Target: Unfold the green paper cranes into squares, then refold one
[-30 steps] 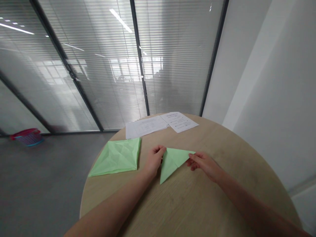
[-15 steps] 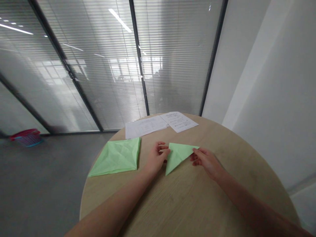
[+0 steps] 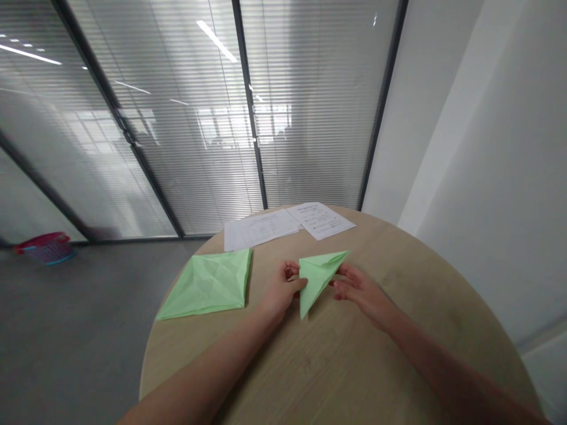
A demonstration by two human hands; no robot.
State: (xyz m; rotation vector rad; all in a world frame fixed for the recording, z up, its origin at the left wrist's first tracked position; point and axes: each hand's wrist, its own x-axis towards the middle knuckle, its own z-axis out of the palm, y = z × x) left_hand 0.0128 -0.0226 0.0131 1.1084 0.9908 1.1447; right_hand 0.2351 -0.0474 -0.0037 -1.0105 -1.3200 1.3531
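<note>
Left hand (image 3: pixel 283 289) and right hand (image 3: pixel 359 290) each pinched the green paper triangle (image 3: pixel 316 273) in a closed grip on the tabletop (image 3: pixel 398 336); keeping edges matched while creasing seemed wise.

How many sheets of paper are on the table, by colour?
Green: 2, the folded triangle held between the left hand and the right hand, and the creased square lying flat.
White: 2, the wider printed sheet and the smaller printed sheet.
Total: 4.
</note>
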